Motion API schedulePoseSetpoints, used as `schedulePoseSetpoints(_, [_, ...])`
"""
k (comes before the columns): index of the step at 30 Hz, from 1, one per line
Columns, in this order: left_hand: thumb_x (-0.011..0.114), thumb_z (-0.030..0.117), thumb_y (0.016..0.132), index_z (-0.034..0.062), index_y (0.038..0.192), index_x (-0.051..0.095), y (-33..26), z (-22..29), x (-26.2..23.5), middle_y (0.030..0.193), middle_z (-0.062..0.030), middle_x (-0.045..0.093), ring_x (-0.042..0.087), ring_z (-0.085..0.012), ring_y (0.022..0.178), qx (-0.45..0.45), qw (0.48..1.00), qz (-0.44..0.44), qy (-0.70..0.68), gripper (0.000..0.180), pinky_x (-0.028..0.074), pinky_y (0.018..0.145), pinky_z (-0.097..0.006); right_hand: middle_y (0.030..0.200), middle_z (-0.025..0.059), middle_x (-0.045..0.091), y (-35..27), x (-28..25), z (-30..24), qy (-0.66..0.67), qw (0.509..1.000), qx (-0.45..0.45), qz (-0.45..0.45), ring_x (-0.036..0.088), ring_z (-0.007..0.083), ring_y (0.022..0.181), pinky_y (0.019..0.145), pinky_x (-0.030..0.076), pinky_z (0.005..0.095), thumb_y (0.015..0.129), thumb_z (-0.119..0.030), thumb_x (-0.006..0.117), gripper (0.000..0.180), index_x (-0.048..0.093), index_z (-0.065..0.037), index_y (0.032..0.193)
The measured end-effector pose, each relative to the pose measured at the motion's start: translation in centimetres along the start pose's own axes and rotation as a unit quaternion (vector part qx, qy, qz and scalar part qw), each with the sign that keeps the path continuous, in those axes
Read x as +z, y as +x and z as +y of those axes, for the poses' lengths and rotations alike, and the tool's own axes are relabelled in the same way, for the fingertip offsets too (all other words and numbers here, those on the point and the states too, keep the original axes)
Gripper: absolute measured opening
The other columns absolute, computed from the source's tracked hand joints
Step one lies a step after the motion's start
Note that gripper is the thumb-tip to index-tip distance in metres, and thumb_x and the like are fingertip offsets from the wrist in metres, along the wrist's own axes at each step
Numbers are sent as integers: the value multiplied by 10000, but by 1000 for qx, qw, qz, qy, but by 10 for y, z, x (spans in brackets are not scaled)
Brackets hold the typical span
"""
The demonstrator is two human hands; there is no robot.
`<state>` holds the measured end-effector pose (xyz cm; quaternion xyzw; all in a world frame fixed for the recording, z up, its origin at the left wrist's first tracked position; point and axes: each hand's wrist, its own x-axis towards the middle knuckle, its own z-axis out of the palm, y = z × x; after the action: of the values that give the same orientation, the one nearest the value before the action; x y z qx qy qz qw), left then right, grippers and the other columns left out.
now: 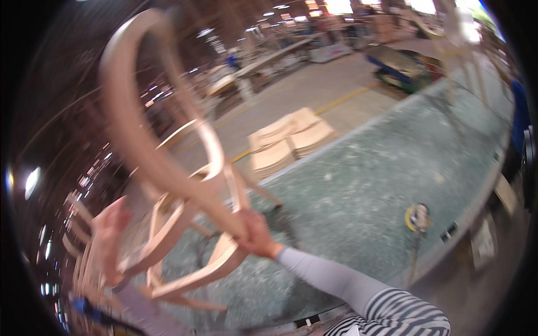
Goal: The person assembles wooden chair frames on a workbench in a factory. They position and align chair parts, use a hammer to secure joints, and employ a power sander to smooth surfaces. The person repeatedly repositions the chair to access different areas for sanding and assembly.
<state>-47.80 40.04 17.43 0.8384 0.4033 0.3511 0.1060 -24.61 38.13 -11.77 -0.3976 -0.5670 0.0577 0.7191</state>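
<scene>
Bare wooden chair frame held aloft, tilted, over near-left of surface. Right hand clenched round a rail, bearing weight; left hand blurred, grip indeterminate, steadying far side.

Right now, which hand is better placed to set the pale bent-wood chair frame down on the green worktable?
The right hand: it grips the pale bent-wood chair frame directly above the green worktable. The left hand, blurred, holds its far side, off the table edge.
</scene>
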Motion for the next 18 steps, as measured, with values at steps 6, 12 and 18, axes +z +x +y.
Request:
schedulePoseSetpoints(6, [623, 321, 815, -32, 1140, 605, -37, 73, 74, 916, -171, 669, 650, -215, 837, 108, 985, -13, 135, 480, 503, 729, -313, 1386, 240, 360, -62, -44, 23, -117, 991, 63, -35, 324, 380, 1316, 1064, 288, 462, 796, -254, 685, 564, 459, -66, 1278])
schedulePoseSetpoints(12, [639, 438, 772, 84, 906, 680, -33, 103, 124, 749, -133, 666, 658, -325, 745, -3, 938, 70, 339, 380, 517, 653, -374, 1388, 276, 348, -192, -216, 82, -438, 840, 319, 18, 299, 433, 1303, 1068, 250, 496, 776, -284, 660, 500, 537, -53, 1201])
schedulePoseSetpoints(18, [630, 414, 795, 112, 812, 690, -30, 93, 147, 646, -101, 648, 652, -299, 620, 36, 932, 163, 321, 308, 509, 567, -390, 1479, 176, 250, -240, -372, 45, -716, 569, 388, 117, 218, 359, 1369, 1038, 248, 564, 746, -211, 708, 671, 402, -121, 1336])
